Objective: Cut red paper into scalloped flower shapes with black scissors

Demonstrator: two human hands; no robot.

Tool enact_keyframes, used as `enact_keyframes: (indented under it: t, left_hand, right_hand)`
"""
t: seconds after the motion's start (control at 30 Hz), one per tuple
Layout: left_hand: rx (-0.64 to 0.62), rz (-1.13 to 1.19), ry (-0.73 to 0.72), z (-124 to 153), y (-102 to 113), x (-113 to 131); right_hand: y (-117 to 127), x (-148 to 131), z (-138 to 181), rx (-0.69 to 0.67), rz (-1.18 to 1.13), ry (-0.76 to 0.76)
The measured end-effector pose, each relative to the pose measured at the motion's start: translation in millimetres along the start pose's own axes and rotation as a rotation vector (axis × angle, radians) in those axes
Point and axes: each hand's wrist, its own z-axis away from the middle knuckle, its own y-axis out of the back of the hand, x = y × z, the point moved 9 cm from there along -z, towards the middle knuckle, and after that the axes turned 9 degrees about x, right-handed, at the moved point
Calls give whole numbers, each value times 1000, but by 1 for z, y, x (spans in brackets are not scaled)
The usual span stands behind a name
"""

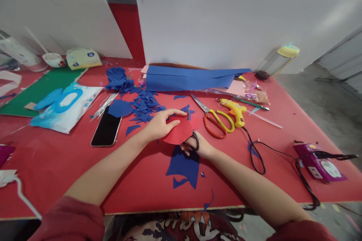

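Note:
My left hand (161, 124) pinches a piece of red paper (180, 132) above the red table (68, 165). My right hand (198, 146) is closed in the handles of black scissors (195, 140), whose blade pokes up through the red paper. A blue paper offcut (183, 167) lies on the table just below both hands.
A black phone (106, 129) lies left of my hands, beside a heap of blue scraps (144, 105) and a blue paper flower (117, 79). Orange-and-yellow scissors (216, 120), a yellow glue gun (236, 111) with black cord and a purple power strip (319, 163) lie right. Blue sheets (192, 78) at the back.

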Motion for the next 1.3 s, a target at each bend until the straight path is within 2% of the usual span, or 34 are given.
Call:
enact_keyframes:
  t: [0.2, 0.57, 1.13, 1.3]
  left_hand:
    - [38, 18, 44, 2, -5, -3]
    - [135, 34, 15, 7, -11, -7]
    - [145, 36, 4, 5, -9, -6]
    - [115, 19, 14, 4, -6, -5]
  right_hand:
    - [3, 4, -1, 61, -76, -3]
    - [7, 10, -4, 78, -109, 44]
    - [9, 16, -6, 82, -117, 57]
    - [7, 8, -4, 98, -73, 56]
